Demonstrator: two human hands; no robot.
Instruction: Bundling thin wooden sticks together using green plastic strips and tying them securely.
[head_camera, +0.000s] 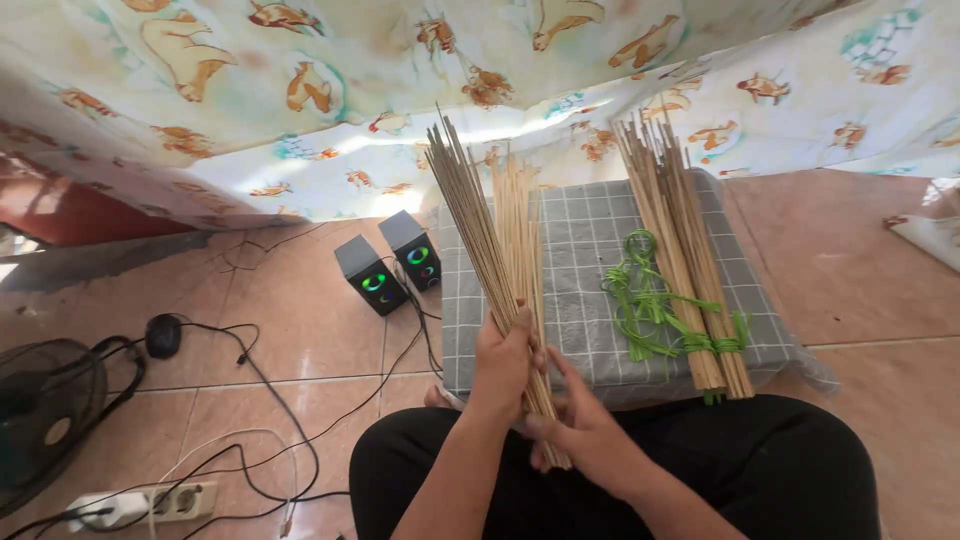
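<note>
A loose sheaf of thin, pale bamboo sticks (500, 250) stands tilted in front of the seated person, its lower ends gathered over the lap and its tips fanning out towards the far side. The left hand (503, 362) wraps around the sheaf low down, fingers clamped together on the sticks, which seems to keep them bunched while the tops spread freely. The right hand (580, 425) sits just beneath and to the right, its fingers curled in against the bottom ends, thumb reaching up along the sticks, apparently steadying or evening the butts.

Just beyond the hands lies a grey checked cushion (580, 260) on the floor. On its right part rests a second bundle of the same pale sticks (690, 270), laid flat and bound near its near end with bright green plastic strips, so it holds together on its own. More loose green strips (640, 300) curl on the cushion beside it, within easy reach.

To the left stand two small black speakers with glowing green rings (392, 265), and black cables (270, 400) trail across the tiled floor (870, 260) towards a white power strip (150, 502). A patterned cloth (300, 90) hangs at the far side.
</note>
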